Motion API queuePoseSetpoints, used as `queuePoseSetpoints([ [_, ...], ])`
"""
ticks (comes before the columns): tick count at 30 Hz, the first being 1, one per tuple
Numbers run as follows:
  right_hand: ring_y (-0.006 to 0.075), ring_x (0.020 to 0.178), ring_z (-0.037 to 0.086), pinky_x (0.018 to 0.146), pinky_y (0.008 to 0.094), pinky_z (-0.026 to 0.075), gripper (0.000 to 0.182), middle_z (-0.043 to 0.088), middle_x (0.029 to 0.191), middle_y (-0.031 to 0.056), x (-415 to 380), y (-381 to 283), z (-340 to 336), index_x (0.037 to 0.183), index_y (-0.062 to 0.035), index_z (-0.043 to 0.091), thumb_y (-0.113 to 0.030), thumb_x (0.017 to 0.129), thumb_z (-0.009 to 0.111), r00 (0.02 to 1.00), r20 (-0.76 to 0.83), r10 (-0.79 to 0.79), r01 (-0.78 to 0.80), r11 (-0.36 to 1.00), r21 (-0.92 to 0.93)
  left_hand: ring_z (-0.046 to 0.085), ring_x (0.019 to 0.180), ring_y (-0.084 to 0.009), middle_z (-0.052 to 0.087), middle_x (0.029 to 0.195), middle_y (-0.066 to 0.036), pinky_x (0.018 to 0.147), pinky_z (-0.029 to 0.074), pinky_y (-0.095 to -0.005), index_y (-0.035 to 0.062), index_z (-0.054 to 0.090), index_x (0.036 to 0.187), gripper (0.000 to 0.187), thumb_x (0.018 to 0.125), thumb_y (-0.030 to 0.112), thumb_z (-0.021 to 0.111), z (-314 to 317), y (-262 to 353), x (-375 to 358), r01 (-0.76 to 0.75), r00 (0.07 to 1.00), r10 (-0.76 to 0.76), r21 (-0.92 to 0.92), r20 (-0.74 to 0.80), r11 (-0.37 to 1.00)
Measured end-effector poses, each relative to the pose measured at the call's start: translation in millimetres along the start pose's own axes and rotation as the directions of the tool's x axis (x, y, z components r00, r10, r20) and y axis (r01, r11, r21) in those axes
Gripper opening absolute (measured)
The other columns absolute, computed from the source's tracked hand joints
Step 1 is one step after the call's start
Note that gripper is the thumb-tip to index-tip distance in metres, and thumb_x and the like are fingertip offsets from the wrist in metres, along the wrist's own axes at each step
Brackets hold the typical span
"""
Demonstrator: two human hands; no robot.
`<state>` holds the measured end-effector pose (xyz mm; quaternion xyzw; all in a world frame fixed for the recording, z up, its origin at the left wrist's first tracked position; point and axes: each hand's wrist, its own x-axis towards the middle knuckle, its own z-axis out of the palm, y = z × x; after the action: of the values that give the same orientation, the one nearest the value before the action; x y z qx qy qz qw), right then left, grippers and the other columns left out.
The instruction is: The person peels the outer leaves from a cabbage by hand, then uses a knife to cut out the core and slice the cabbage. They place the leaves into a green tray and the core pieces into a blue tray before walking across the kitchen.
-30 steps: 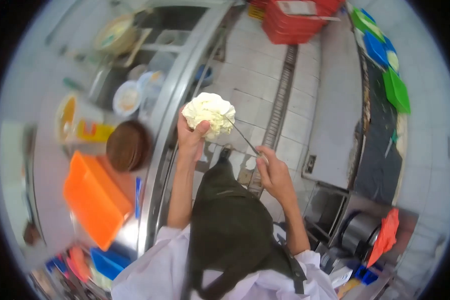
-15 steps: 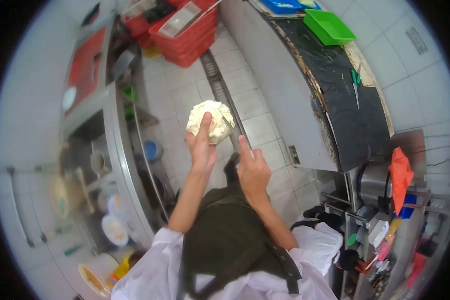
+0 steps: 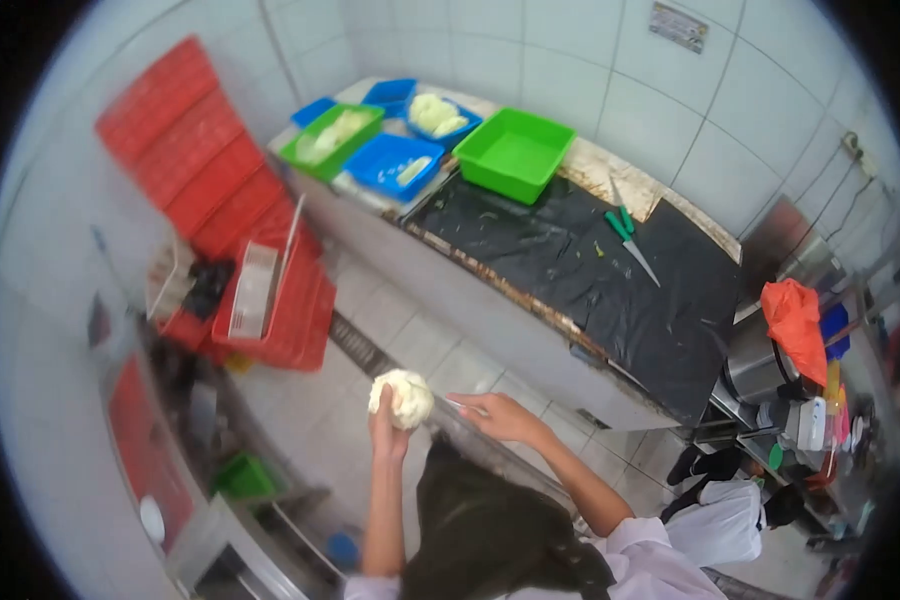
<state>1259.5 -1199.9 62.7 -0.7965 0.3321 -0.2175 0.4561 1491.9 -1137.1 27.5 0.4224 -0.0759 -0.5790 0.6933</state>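
- Left hand [image 3: 388, 432] has hold of a cauliflower head [image 3: 406, 399], grip partly closed to its width, thumb upright along the near side; the wrapping fingers are mostly hidden.
- Cauliflower sits in the air over the tiled floor [image 3: 420, 342], ahead of the dark apron [image 3: 500, 520], well apart from the tabletop [image 3: 545, 255].
- Right hand [image 3: 505, 418] is just beside it, on the other side, fingers curled, grip closed on a thin tool [image 3: 453, 403]. Only a pale end shows past the forefinger; too small to tell its kind, or whether it touches the cauliflower.
- Tabletop runs slantwise beyond both hands, much of it under a black sheet. On it, two green-handled knives [image 3: 638, 258] lie close together, blades pointing opposite ways.
- Green tub [image 3: 510, 160] stands near the middle of the far edge; to its left, a blue tray [image 3: 375, 172] with a few pale pieces, a green tray [image 3: 292, 152] with more, and another blue container heaped with florets [image 3: 435, 115].
- Red crates [image 3: 295, 320] stand on the floor, left of the tabletop.
- Another person in a white top [image 3: 720, 525] is low at the right, near cluttered shelves.
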Motion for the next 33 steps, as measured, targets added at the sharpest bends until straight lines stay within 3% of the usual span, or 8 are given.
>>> queuePoseSetpoints([
  [6, 0.0106, 0.061, 0.056, 0.058, 0.0290, 0.049, 0.051, 0.057, 0.067, 0.0011, 92, 102, -26, 0.151, -0.0176, 0.037, -0.036, 0.104, 0.045, 0.969, -0.074, -0.234, 0.238, 0.970, 0.047, 0.058, 0.118, -0.0280, 0.057, 0.129, -0.013, 0.100, 0.049, -0.0473, 0.0021, 0.046, 0.136, 0.052, 0.095, 0.030, 0.062, 18, 12, 164, 0.125, 0.957, -0.188, 0.275, 0.219, 0.953],
  [9, 0.0055, 0.052, 0.039, 0.046, 0.0235, 0.035, 0.054, 0.039, 0.059, -0.0052, 116, 65, -70, 0.153, -0.0196, 0.033, -0.032, 0.103, 0.049, 0.959, 0.199, 0.200, -0.281, 0.739, 0.612, 0.058, 0.117, -0.0269, 0.057, 0.129, -0.015, 0.098, 0.050, -0.0416, 0.0007, 0.047, 0.134, 0.056, 0.093, 0.036, 0.061, 17, 12, 272, 0.195, 0.940, -0.275, 0.348, 0.199, 0.917],
  [14, 0.0100, 0.059, 0.052, 0.050, 0.0306, 0.045, 0.055, 0.052, 0.070, 0.0013, 161, 68, -76, 0.152, -0.0189, 0.036, -0.024, 0.100, 0.053, 0.863, -0.159, 0.480, -0.232, 0.654, 0.720, 0.057, 0.119, -0.0278, 0.056, 0.132, -0.014, 0.099, 0.050, -0.0419, 0.0058, 0.045, 0.140, 0.068, 0.091, 0.050, 0.058, 143, 8, 415, 0.282, 0.495, -0.649, 0.599, 0.578, 0.749],
  [16, 0.0197, 0.069, 0.064, 0.058, 0.0384, 0.051, 0.056, 0.062, 0.078, 0.0095, 198, 112, -64, 0.151, -0.0176, 0.037, -0.017, 0.097, 0.054, 0.613, -0.761, -0.212, 0.043, 0.971, -0.236, 0.057, 0.120, -0.0284, 0.055, 0.133, -0.013, 0.100, 0.049, -0.0424, 0.0066, 0.044, 0.141, 0.068, 0.091, 0.050, 0.058, 192, 6, 414, 0.114, 0.507, -0.621, 0.668, 0.598, 0.736],
  [21, 0.0370, 0.074, 0.068, 0.064, 0.0458, 0.055, 0.072, 0.062, 0.093, 0.0226, 246, 36, -77, 0.151, -0.0269, 0.033, -0.012, 0.086, 0.061, 0.121, -0.918, 0.378, -0.829, 0.547, 0.116, 0.053, 0.123, -0.0277, 0.052, 0.137, -0.012, 0.102, 0.045, -0.0416, 0.0064, 0.045, 0.141, 0.064, 0.092, 0.045, 0.061, 287, -7, 372, -0.278, 0.401, -0.404, 0.529, 0.822, 0.802],
  [24, 0.0347, 0.065, 0.067, 0.055, 0.0443, 0.055, 0.071, 0.062, 0.094, 0.0216, 285, 42, -95, 0.151, -0.0271, 0.034, -0.011, 0.086, 0.058, 0.002, -0.937, 0.350, -0.911, 0.387, 0.142, 0.031, 0.141, -0.0364, 0.023, 0.154, -0.023, 0.114, 0.029, -0.0485, -0.0012, 0.017, 0.153, 0.083, 0.080, -0.012, 0.056, 342, 3, 375, 0.351, 0.509, -0.670, 0.581, 0.540, 0.734],
  [27, 0.0335, 0.061, 0.067, 0.052, 0.0416, 0.056, 0.068, 0.058, 0.098, 0.0198, 330, 70, -109, 0.151, -0.0313, 0.032, -0.011, 0.089, 0.052, -0.008, -0.945, 0.326, -0.902, 0.405, 0.148, 0.047, 0.128, -0.0309, 0.037, 0.147, -0.019, 0.104, 0.043, -0.0409, 0.0015, 0.029, 0.149, 0.070, 0.092, 0.022, 0.062, 304, -18, 470, -0.556, 0.069, -0.215, 0.217, 0.974, 0.803],
  [33, 0.0397, 0.077, 0.067, 0.070, 0.0496, 0.054, 0.043, 0.063, 0.102, 0.0180, 405, 103, -143, 0.131, -0.0182, 0.054, -0.014, 0.087, 0.054, 0.104, -0.947, 0.304, -0.756, 0.643, 0.124, 0.043, 0.133, -0.0318, 0.037, 0.147, -0.020, 0.102, 0.048, -0.0442, 0.0052, 0.031, 0.147, 0.066, 0.085, -0.001, 0.054, 318, -6, 560, -0.384, 0.278, -0.355, 0.443, 0.892, 0.810],
])
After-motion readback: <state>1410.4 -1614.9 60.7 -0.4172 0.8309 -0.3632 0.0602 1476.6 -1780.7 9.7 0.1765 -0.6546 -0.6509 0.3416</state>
